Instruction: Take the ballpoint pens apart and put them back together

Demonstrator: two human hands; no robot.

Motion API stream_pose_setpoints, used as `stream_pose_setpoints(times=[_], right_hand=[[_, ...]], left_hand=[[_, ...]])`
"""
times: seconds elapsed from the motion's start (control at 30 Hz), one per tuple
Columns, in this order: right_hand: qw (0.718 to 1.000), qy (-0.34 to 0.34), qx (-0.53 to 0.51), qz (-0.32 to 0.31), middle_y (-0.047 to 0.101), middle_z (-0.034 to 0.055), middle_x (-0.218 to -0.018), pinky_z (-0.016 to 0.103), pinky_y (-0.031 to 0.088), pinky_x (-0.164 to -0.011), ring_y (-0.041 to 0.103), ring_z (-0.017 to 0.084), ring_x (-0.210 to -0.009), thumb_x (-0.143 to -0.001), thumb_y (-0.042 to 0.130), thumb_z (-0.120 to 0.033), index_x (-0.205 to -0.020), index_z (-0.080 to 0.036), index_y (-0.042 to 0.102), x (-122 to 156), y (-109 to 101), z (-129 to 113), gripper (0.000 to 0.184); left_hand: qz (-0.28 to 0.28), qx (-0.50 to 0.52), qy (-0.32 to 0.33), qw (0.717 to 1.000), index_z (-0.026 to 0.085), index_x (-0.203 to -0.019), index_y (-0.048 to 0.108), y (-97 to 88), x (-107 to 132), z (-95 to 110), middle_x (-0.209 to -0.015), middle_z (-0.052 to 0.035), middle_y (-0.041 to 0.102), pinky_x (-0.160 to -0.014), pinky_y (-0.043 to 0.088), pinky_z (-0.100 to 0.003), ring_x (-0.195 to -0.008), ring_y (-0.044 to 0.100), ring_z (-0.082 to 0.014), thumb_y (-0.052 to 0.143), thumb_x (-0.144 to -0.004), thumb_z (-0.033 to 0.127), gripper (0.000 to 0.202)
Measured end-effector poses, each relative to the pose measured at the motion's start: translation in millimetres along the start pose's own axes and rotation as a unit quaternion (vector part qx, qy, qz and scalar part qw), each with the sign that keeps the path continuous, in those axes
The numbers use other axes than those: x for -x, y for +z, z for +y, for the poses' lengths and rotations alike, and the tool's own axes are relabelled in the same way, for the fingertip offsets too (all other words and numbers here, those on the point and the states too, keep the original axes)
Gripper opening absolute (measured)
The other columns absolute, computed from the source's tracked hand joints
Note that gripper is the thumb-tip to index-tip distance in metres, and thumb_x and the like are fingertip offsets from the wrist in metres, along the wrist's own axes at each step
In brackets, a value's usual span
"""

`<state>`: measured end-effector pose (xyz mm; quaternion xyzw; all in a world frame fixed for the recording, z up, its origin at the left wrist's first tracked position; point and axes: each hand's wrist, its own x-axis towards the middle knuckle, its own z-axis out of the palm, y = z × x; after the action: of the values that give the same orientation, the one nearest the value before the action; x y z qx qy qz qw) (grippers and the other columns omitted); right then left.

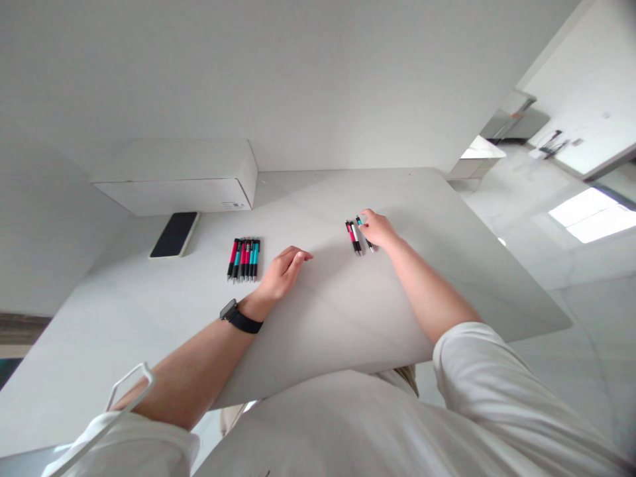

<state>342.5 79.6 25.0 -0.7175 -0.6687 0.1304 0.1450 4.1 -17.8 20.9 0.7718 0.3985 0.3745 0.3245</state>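
Note:
My right hand closes its thumb and fingers over a teal-and-black pen, hiding the pen's middle. Just left of that pen, a red-and-black pen and a white-and-black pen lie side by side on the table. My left hand, with a black watch on its wrist, rests near the table's middle. Its fingers stretch out to the right and it holds nothing. To its left is a neat row of several red and teal pens, all pointing the same way, tips toward me.
At the back left, a white box stands against the wall. A dark-screened phone lies in front of it. The pale table ends at a near edge by my body. A thin white bent frame shows at lower left.

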Motion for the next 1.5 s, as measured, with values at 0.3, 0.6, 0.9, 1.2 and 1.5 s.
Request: stream_pose_setpoints(times=[0.3, 0.6, 0.9, 1.2, 1.5], right_hand=[[0.999, -0.003, 0.05, 0.01, 0.077, 0.0125, -0.119, 0.033, 0.051, -0.091, 0.069, 0.026, -0.107, -0.098, 0.061, -0.031, -0.129, -0.024, 0.071, 9.2, 8.0, -13.2, 0.034], [0.999, 0.004, 0.04, -0.003, 0.078, 0.0116, -0.118, 0.032, 0.05, -0.087, 0.07, 0.026, -0.106, -0.093, 0.061, -0.027, -0.128, -0.024, 0.071, 9.4, 8.6, -12.5, 0.036], [0.999, -0.004, 0.045, -0.017, 0.079, 0.0111, -0.113, 0.03, 0.05, -0.082, 0.072, 0.025, -0.101, -0.095, 0.061, -0.026, -0.129, -0.023, 0.07, 14.5, 11.3, -22.0, 0.035], [0.997, -0.054, 0.029, 0.048, 0.078, 0.0115, -0.115, 0.035, 0.052, -0.089, 0.072, 0.027, -0.105, -0.096, 0.059, -0.028, -0.127, -0.023, 0.071, 21.0, 2.1, -27.5, 0.034], [0.986, -0.15, -0.037, 0.063, 0.077, 0.007, -0.11, 0.036, 0.055, -0.091, 0.072, 0.023, -0.096, -0.096, 0.06, -0.026, -0.116, -0.027, 0.076, 44.5, 14.7, -50.7, 0.025]], left_hand=[[-0.008, -0.003, -0.001, 1.0, 0.021, -0.115, 0.076, -1.3, 0.6, 2.1, -0.111, -0.0111, 0.071, -0.097, 0.054, -0.038, -0.104, 0.067, -0.023, 0.035, -0.111, 0.056, 0.053], [-0.001, -0.006, 0.004, 1.0, 0.021, -0.116, 0.074, -5.9, 0.0, 6.8, -0.113, -0.0108, 0.071, -0.098, 0.054, -0.038, -0.106, 0.067, -0.023, 0.036, -0.111, 0.054, 0.051], [0.08, -0.092, -0.023, 0.992, 0.025, -0.128, 0.066, -21.3, -8.1, 1.9, -0.116, -0.0071, 0.067, -0.077, 0.055, -0.03, -0.09, 0.065, -0.0173, 0.051, -0.107, 0.038, 0.029], [0.097, -0.405, -0.174, 0.892, 0.022, -0.114, 0.066, -93.2, -8.9, -32.6, -0.123, -0.0147, 0.054, -0.098, 0.054, -0.046, -0.113, 0.061, -0.033, 0.062, -0.092, 0.025, 0.023], [0.034, -0.446, -0.18, 0.876, 0.022, -0.114, 0.069, -89.1, -1.3, -33.7, -0.122, -0.0149, 0.053, -0.093, 0.054, -0.045, -0.109, 0.06, -0.0329, 0.07, -0.09, 0.035, 0.028]])
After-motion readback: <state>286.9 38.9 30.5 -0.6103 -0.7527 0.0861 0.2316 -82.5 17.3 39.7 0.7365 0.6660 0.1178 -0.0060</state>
